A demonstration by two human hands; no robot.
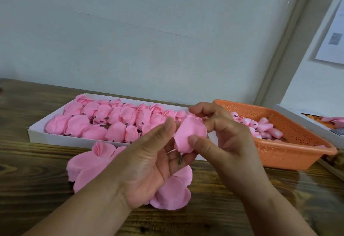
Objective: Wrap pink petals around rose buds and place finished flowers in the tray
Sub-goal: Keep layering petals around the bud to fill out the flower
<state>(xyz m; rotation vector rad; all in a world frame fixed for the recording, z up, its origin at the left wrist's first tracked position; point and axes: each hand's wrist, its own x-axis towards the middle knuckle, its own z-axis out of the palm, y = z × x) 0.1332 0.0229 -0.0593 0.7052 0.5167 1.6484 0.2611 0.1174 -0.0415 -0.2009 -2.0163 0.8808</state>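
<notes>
Left hand (149, 161) hides petals (173, 193), rose (189, 133) pinched

My petal (189, 135) looks matt, soft, papery; at two o'clock a perforated orange plastic basket (290, 153) sits on my rough-grained wooden table (28, 179).

Wooden table (37, 161); pale wall (149, 30); paper sheet (333, 36) pinned right.

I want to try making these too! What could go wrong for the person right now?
The petal could slip loose: only the right hand thumb pins it on the rose, while the left hand supports it. The forearms hang over the loose petals and might sweep them off the table.
</notes>
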